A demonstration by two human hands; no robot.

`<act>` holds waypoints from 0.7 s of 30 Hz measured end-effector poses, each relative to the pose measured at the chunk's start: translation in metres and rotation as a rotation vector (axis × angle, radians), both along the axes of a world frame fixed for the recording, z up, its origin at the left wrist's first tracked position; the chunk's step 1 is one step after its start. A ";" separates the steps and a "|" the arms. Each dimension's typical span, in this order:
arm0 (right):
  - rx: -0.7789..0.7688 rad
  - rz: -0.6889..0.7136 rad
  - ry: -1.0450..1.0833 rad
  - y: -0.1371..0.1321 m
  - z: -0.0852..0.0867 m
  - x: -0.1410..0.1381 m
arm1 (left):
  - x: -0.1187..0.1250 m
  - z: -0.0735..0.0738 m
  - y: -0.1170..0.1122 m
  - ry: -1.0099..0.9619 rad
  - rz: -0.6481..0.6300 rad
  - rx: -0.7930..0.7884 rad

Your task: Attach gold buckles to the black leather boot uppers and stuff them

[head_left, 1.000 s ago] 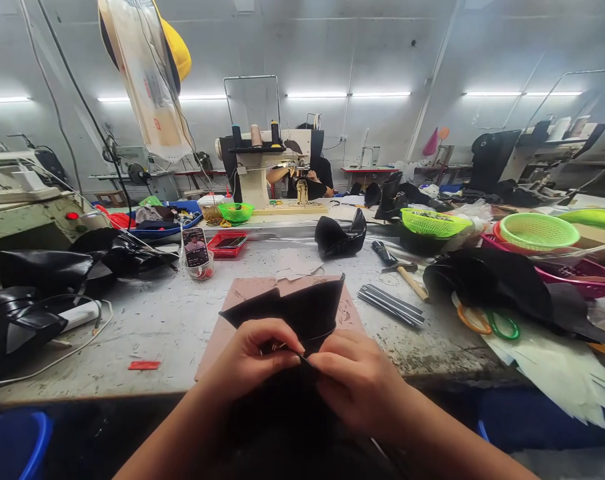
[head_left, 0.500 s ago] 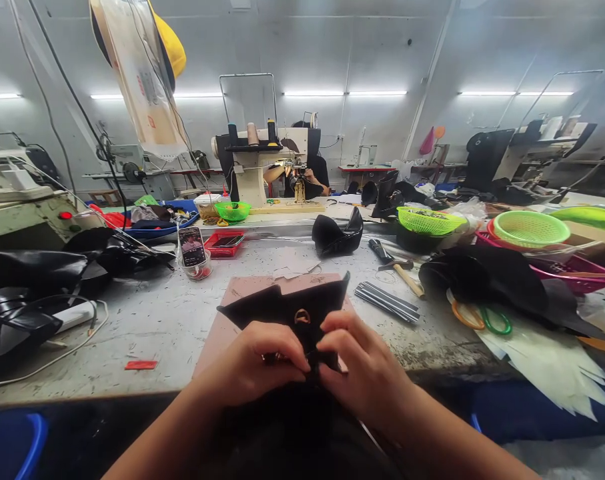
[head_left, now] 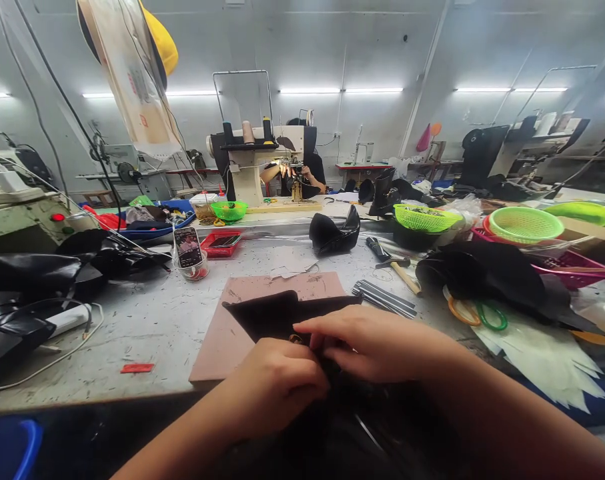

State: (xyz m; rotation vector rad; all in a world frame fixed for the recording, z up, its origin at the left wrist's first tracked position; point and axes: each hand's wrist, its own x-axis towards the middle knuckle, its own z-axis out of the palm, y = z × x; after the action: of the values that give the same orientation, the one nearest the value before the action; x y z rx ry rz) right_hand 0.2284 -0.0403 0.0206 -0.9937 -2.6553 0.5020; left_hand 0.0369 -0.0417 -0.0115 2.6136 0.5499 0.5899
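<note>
A black leather piece lies over a pinkish-brown cutting board at the table's near edge, and both my hands grip it. My left hand is closed on its lower edge, beside a small metal ring. My right hand pinches the leather just to the right, fingers pressed together and pointing left. The lower part of the piece is hidden behind my hands.
A hammer, dark strips, orange and green scissors and green baskets lie to the right. Black leather piles up on the left, a phone in a cup stands behind. Another person works at a sewing machine across the table.
The leather piece has gone from held up to laid flatter on the board. My right hand has reached leftward across it, and my left hand has dropped lower.
</note>
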 end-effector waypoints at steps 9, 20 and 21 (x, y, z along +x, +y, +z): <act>-0.142 -0.198 0.199 0.009 -0.024 -0.018 | 0.008 -0.025 -0.007 0.092 0.022 0.349; 0.056 -0.129 0.739 -0.002 -0.036 -0.012 | -0.012 0.006 0.010 -0.110 0.225 -0.389; -0.014 -0.075 0.742 -0.002 -0.035 -0.011 | -0.013 0.007 0.010 -0.110 0.230 -0.415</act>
State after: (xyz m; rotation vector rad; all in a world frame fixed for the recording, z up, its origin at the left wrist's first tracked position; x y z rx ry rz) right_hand 0.2172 -0.0427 -0.0143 -0.7160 -1.9474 0.7065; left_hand 0.0244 -0.0315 -0.0047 2.1318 0.8446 0.6107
